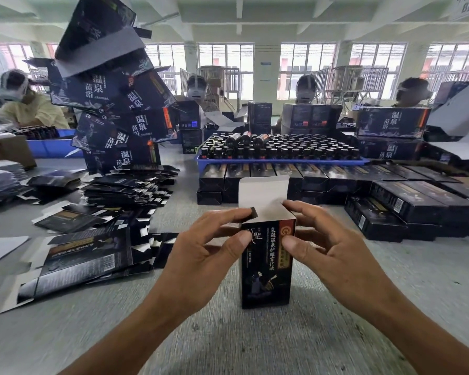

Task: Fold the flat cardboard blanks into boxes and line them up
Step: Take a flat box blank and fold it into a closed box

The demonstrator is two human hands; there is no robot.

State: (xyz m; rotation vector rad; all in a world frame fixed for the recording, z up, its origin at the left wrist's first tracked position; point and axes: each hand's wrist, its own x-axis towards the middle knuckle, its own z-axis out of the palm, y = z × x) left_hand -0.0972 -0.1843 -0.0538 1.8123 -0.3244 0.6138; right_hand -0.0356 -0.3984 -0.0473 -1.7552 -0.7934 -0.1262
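A tall black box (266, 269) with gold and white lettering stands upright on the grey table in front of me. Its white top lid flap (261, 194) sticks straight up. My left hand (209, 244) holds the box's upper left corner, its thumb on the front face and its fingertips pushing a small black side flap inward. My right hand (328, 244) grips the upper right corner, thumb on the front and fingers over the rim. Flat black blanks (87, 255) lie loose at the left. Folded black boxes (303, 180) lie in rows behind.
A blue tray (279, 160) full of dark bottles sits behind the rows. A leaning tower of large dark cartons (119, 112) rises at the left. More stacked boxes (417, 207) fill the right side. Several people sit across the table.
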